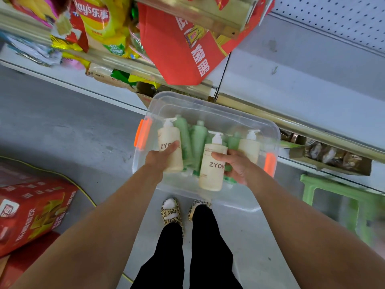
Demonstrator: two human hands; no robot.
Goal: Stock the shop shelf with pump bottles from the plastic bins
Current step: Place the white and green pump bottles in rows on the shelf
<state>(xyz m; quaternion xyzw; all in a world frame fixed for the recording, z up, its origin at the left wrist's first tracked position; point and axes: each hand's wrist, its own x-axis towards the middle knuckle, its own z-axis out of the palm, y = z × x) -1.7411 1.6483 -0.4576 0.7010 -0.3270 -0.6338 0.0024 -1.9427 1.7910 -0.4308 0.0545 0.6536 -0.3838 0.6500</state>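
Note:
A clear plastic bin (210, 105) with orange latches stands on the floor in front of my feet. It holds several green bottles (198, 140) and cream pump bottles. My left hand (161, 156) grips a cream pump bottle (169, 136) at the bin's left side. My right hand (237, 164) grips a second cream pump bottle (212, 172) near the middle. A third cream pump bottle (250, 146) lies at the bin's right. The white shop shelf (291, 80) runs beyond the bin, at the upper right.
Snack bags (98, 21) and a red carton (179, 49) fill the shelves at the top left. A red box (35, 211) sits on the floor at the left. A green stool (341, 203) stands at the right. Grey floor lies to the left of the bin.

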